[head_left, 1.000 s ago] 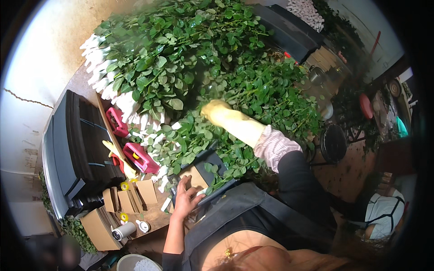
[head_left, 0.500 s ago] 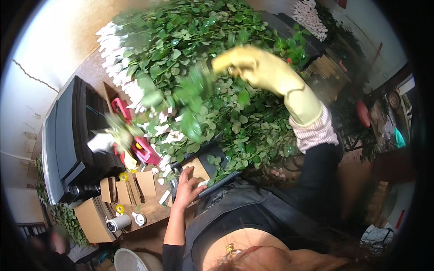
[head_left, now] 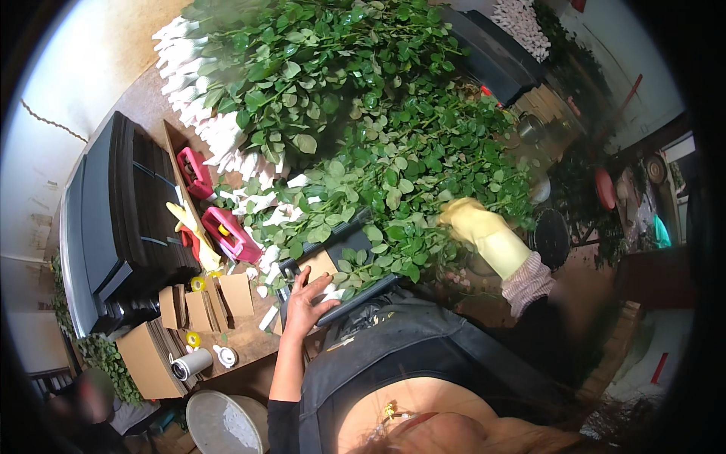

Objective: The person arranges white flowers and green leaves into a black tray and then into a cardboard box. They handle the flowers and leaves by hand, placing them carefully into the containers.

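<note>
My bare left hand (head_left: 303, 304) rests over the near left part of a black box (head_left: 355, 306), its fingers spread apart. Beside its fingertips are a piece of brown cardboard (head_left: 318, 261) and a white-wrapped flower head (head_left: 333, 293) in the box. Leafy stems lie across the box's right part. My right hand (head_left: 484, 233), in a yellow rubber glove with a pink striped cuff, is at the right edge of the leafy stems (head_left: 401, 189). Leaves and blur hide its fingertips, so their grip does not show. The large leafy pile has white-wrapped heads (head_left: 189, 91) at its left end.
Dark folded boxes (head_left: 125, 219) are stacked at the left. Pink tape dispensers (head_left: 231, 234) and yellow gloves (head_left: 198, 234) lie beside them. Cardboard pieces (head_left: 204, 306), a grey cylinder (head_left: 192, 365) and tape rolls occupy the near left corner. A pale bucket (head_left: 208, 424) stands below.
My right gloved hand has swung down and right from above the pile. The blurred leafy stem that hung from it, with a white-wrapped head, is no longer in the air. My left hand stays at the box.
</note>
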